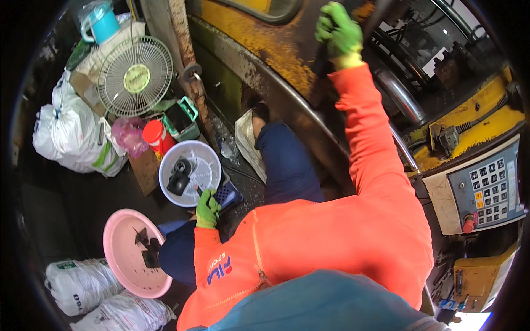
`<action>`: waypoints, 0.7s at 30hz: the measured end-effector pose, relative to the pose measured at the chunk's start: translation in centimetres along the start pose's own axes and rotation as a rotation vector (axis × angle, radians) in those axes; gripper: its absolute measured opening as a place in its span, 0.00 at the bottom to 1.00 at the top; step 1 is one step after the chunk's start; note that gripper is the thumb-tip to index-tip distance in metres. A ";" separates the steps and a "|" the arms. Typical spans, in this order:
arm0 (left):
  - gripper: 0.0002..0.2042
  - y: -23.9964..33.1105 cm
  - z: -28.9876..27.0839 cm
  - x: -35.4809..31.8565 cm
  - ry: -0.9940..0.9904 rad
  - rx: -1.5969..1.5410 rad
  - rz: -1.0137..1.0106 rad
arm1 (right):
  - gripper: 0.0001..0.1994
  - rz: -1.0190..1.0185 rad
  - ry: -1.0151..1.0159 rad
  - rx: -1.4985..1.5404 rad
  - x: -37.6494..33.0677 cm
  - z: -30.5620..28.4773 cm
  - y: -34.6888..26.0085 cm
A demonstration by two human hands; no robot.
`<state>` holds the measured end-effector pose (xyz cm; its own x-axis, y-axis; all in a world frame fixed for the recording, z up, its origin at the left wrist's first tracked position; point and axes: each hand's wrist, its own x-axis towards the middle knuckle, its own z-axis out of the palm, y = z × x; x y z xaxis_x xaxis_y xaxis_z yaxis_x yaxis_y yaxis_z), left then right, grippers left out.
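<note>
Green-gloved, the left hand point(207, 209) pinches a small dark piece at the rim of a white round plastic basket point(205, 160) holding black parts, placed within easy reach beside a pink plastic basin point(118, 263). Overhead, the right hand point(338, 28) is clenched around a dark lever point(322, 58) on the worn yellow machine point(259, 41).

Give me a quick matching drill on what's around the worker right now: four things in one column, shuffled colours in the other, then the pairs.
Things:
1. basin nearest the left hand
2. basin by the sacks
3. jug above the fan
4. machine frame by the keypad

Colours:
A. yellow
B. pink
C. white
D. turquoise

Pairs: 1-C (white basin), 2-B, 3-D, 4-A.
</note>
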<state>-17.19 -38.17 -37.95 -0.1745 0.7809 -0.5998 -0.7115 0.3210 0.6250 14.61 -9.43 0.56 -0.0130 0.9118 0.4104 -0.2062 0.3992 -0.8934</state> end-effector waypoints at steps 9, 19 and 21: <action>0.14 -2.1 -4.4 -0.2 0.064 -0.256 0.121 | 0.19 0.031 -0.341 -0.727 5.0 0.8 -3.6; 0.16 0.2 -1.8 0.9 0.222 -0.188 0.022 | 0.17 -0.082 0.616 -0.678 20.9 -33.4 -5.9; 0.14 0.9 0.4 0.8 0.240 -0.159 -0.018 | 0.19 -0.075 0.748 -0.636 22.6 -38.3 -3.6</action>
<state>-17.73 -37.01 -37.68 -0.3029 0.6207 -0.7231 -0.8107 0.2311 0.5379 52.55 13.43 6.08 0.6462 0.6201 0.4449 0.3869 0.2362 -0.8913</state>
